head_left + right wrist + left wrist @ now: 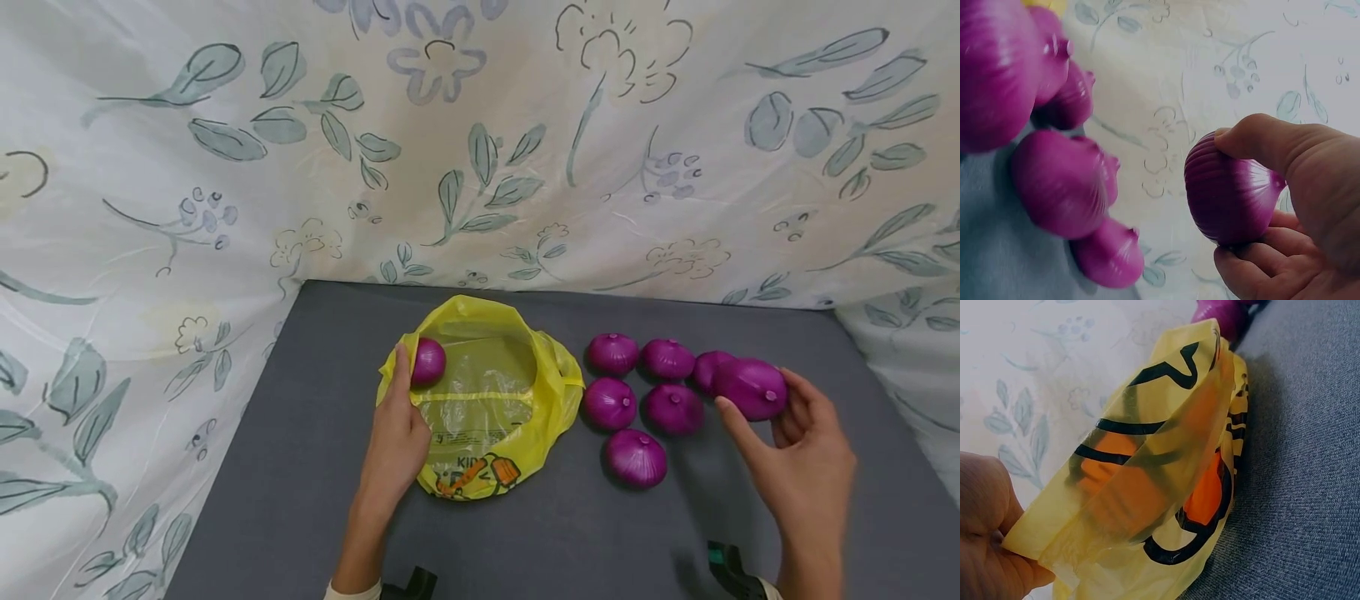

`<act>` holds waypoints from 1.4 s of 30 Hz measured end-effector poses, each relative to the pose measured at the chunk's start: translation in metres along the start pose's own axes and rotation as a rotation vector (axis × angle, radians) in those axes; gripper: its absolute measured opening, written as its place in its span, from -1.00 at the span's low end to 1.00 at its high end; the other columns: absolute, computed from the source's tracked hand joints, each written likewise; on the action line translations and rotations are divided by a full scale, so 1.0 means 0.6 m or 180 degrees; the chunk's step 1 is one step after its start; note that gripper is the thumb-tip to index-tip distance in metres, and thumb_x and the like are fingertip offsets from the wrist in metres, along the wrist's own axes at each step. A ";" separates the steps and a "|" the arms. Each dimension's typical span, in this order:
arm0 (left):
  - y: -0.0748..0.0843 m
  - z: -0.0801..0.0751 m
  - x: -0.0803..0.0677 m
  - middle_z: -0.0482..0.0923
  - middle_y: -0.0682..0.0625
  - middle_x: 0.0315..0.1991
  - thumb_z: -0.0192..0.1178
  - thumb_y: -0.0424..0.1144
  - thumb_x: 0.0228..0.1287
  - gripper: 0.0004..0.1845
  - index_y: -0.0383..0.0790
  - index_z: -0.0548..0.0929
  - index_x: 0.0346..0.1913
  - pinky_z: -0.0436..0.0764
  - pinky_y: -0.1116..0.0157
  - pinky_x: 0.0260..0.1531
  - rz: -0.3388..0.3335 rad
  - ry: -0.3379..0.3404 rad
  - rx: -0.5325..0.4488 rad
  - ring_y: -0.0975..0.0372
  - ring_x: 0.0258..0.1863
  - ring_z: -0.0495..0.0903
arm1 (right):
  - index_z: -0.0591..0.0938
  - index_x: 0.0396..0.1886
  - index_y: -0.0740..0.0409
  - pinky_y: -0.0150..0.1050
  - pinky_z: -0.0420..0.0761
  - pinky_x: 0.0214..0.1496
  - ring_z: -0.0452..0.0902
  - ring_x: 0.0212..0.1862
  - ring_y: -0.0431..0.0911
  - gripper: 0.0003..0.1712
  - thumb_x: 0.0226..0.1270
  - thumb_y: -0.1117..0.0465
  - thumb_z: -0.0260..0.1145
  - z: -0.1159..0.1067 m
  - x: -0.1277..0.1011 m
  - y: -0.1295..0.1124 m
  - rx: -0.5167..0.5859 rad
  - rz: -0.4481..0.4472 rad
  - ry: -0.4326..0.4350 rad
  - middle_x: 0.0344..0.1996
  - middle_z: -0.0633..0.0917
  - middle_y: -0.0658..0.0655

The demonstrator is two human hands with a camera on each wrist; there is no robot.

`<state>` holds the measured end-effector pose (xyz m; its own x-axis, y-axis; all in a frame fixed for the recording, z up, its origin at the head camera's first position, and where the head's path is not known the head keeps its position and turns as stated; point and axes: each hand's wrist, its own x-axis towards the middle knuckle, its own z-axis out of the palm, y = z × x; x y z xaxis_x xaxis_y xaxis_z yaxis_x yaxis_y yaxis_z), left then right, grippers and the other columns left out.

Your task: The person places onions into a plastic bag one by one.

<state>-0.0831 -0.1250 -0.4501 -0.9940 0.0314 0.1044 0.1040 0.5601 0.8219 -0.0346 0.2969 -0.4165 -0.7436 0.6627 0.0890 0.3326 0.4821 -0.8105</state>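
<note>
— Onions first: how many can you make out?

— From the head camera, five purple onions (637,396) lie plain on the grey table (300,500) toward its right edge; a sixth is half hidden behind the lifted onion (752,388). One more sits inside the yellow bag (487,400).

— And the hands?

— The right hand (802,467) pinches the lifted onion between thumb and curled fingers, just above the cluster. The right wrist view shows that grip close (1232,200); the other onions blur there.

— The left?

— The left hand (397,433) pinches the bag's rim near the table's middle. Its wrist view shows only part of the palm (985,544), folded plastic and a printed orange design.
</note>
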 end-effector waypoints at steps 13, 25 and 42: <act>0.001 0.002 -0.005 0.39 -0.16 -0.21 -0.12 -0.60 0.46 -0.12 -0.12 -0.13 0.75 0.26 0.26 -0.56 0.0000 0.0014 -0.0053 0.30 -0.67 0.07 | 0.48 0.55 -0.21 -0.45 0.46 0.29 0.52 0.42 -0.06 -0.05 0.17 0.12 0.69 0.018 -0.020 -0.051 0.0311 -0.0538 -0.0183 0.45 0.56 0.04; 0.006 0.000 -0.005 0.30 -0.06 -0.42 -0.14 -0.58 0.49 -0.13 -0.11 -0.14 0.75 0.26 0.25 -0.54 -0.0073 -0.0030 -0.0054 0.28 -0.67 0.06 | 0.48 0.53 -0.34 -0.52 0.48 0.23 0.56 0.39 -0.08 -0.04 0.14 0.09 0.71 0.027 -0.035 -0.080 0.0279 -0.0742 -0.0319 0.42 0.59 -0.05; 0.006 0.001 -0.004 0.31 -0.06 -0.41 -0.12 -0.59 0.47 -0.11 -0.11 -0.14 0.75 0.23 0.29 -0.56 -0.0061 -0.0027 -0.0051 0.30 -0.67 0.06 | 0.49 0.53 -0.35 -0.60 0.48 0.18 0.59 0.36 -0.13 -0.04 0.13 0.09 0.71 0.062 -0.052 -0.120 0.0361 -0.1225 -0.0715 0.36 0.64 -0.03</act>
<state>-0.0802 -0.1223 -0.4476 -0.9961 0.0278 0.0837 0.0853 0.5473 0.8326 -0.0570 0.2206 -0.3825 -0.9121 0.3010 0.2785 -0.0487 0.5948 -0.8024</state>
